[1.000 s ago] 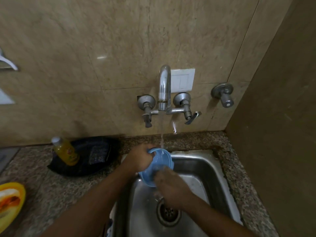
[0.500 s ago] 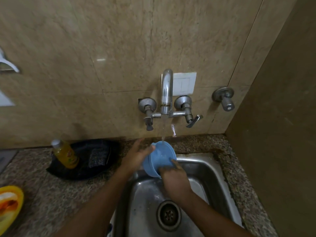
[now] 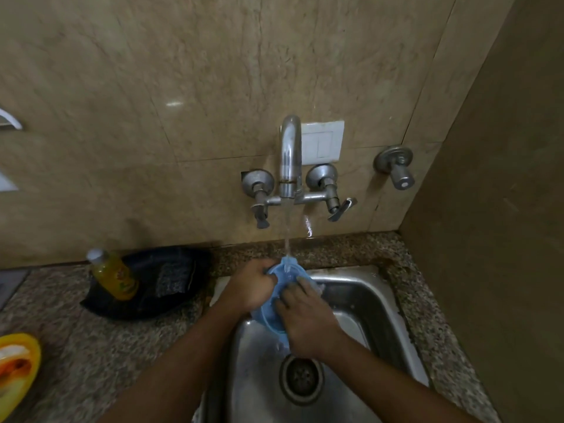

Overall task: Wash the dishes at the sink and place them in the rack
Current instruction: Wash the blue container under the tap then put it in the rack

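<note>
Head view: the round light-blue plastic bowl [image 3: 276, 303] is largely hidden behind both hands, so its inside cannot be made out. The left hand [image 3: 251, 288] is closed around the bowl's far left rim; the right hand [image 3: 308, 319] lies over its near right side, fingers [image 3: 300, 282] curled onto the rim. The bowl is tilted on edge above the stainless steel sink [image 3: 366, 300], rim running from far to near. Water from the chrome wall tap [image 3: 290, 157] strikes its far edge. The sink holds only a round metal drain [image 3: 302, 377]. At left, a yellow liquid bottle [image 3: 114, 274] stands in a black tray [image 3: 171, 288]; a yellow plastic dish [image 3: 18, 367] is cut off by the frame edge.
</note>
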Demonstrator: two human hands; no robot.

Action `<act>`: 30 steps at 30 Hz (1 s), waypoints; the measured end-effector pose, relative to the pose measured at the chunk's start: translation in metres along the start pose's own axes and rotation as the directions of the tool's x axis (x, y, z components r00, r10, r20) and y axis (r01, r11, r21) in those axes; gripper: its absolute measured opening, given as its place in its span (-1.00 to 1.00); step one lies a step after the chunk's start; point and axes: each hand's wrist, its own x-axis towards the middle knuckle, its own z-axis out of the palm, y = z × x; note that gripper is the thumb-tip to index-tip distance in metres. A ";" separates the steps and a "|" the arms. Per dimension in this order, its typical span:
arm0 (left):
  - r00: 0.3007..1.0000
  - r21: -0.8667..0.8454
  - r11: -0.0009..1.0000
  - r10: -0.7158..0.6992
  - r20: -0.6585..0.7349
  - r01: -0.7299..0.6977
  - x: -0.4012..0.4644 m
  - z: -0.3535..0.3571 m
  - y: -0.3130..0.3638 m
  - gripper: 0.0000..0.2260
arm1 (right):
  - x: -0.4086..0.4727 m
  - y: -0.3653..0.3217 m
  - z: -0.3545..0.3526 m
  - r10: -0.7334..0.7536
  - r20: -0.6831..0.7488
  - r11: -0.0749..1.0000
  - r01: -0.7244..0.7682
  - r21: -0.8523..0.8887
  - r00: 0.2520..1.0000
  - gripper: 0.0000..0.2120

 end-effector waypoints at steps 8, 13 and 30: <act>0.992 0.200 0.979 0.001 0.125 -0.027 0.012 -0.009 0.004 -0.86 | -0.012 -0.004 0.004 0.008 -0.054 0.998 -0.011 -0.061 0.998 -0.18; 0.996 0.278 0.956 0.094 0.011 -0.093 0.004 -0.006 0.001 -0.74 | -0.017 0.000 0.005 0.050 -0.111 0.994 -0.038 0.104 0.993 -0.21; 0.995 -0.699 0.715 0.055 0.079 0.016 0.017 0.037 -0.026 -0.49 | -0.043 0.034 -0.027 0.489 0.304 -0.478 -0.041 0.877 0.818 -0.49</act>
